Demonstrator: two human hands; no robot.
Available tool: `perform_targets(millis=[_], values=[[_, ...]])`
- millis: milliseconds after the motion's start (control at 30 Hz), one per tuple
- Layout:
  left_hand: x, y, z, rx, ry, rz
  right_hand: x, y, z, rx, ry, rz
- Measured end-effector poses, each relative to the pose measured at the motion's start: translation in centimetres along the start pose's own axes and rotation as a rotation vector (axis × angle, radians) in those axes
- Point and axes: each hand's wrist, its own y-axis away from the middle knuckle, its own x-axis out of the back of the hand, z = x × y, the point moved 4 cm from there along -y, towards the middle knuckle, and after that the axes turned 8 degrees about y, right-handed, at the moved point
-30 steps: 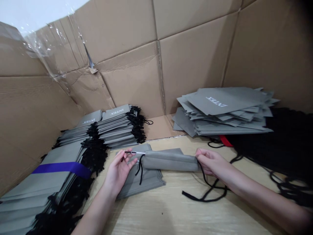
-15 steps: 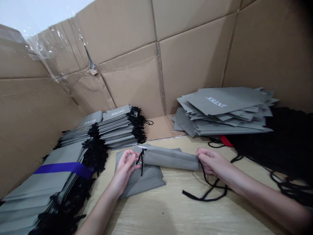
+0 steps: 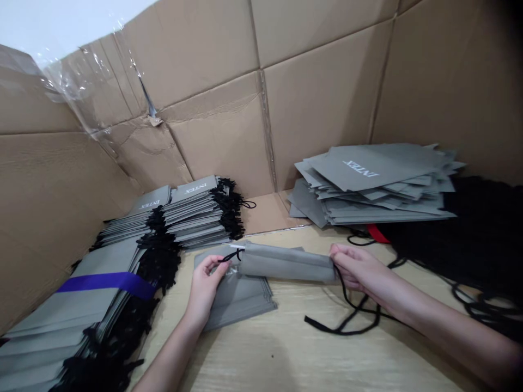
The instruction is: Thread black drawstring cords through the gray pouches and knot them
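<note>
A grey drawstring pouch (image 3: 286, 263) is stretched between my hands, its top edge bunched. My left hand (image 3: 207, 277) is closed in a pinch on a short black cord (image 3: 231, 255) at the pouch's left end. Beside that cord shows a small white strip (image 3: 236, 246), whose kind I cannot make out. My right hand (image 3: 355, 268) is closed on the pouch's right end, where a longer black cord (image 3: 347, 331) comes out and curls down to the table. Beneath the left part of the pouch lies a small stack of grey pouches (image 3: 241, 305).
Grey pouches with black cords (image 3: 196, 212) are stacked at the left; a purple band (image 3: 110, 282) wraps the nearer bundle. At right stand a loose pile of grey pouches (image 3: 379, 174) and a heap of black cords (image 3: 457, 245). Cardboard walls (image 3: 212, 125) surround the table (image 3: 245, 359).
My left hand has taken the hanging black cord end between its fingertips and drawn it leftward. The right hand and the pouch have barely moved.
</note>
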Motion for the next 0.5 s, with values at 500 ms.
perform_targets(millis=[500], values=[[1.6,-0.7,-0.2,0.161,0.648,0.227,0.8,-0.9,0.4,0.031,0.196,0.014]])
